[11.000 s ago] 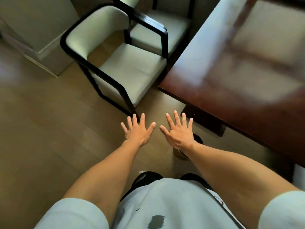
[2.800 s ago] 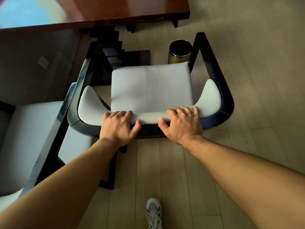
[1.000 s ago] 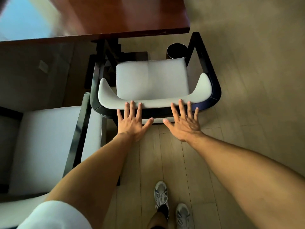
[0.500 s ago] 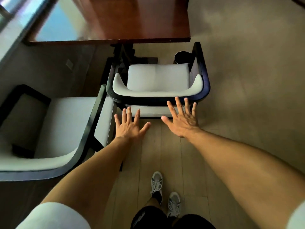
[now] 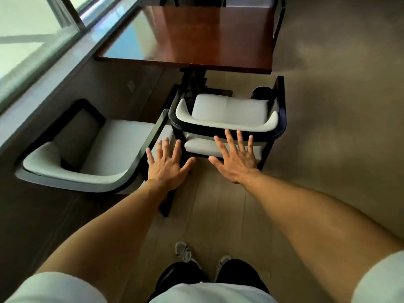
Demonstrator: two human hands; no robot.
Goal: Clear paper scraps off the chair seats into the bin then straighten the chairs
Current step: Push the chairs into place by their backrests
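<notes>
A black-framed chair with a pale seat (image 5: 229, 108) stands facing the dark wooden table (image 5: 207, 38), its curved back towards me. A second matching chair (image 5: 113, 147) stands to its left by the window wall, turned sideways. No paper scraps show on either seat. The dark round bin (image 5: 261, 92) sits on the floor just right of the first chair, partly hidden by its arm. My left hand (image 5: 168, 165) and my right hand (image 5: 237, 159) hover flat with fingers spread, just behind the first chair's back, holding nothing.
A window ledge (image 5: 54, 68) runs along the left wall. More chairs (image 5: 277, 9) show beyond the table's far edge. Wooden floor (image 5: 218, 211) stretches under my shoes, and carpet-like floor spreads to the right.
I have stepped back from the chair and my view has lifted, so more table and window show. Both hands came off the chair back and stay spread in the air.
</notes>
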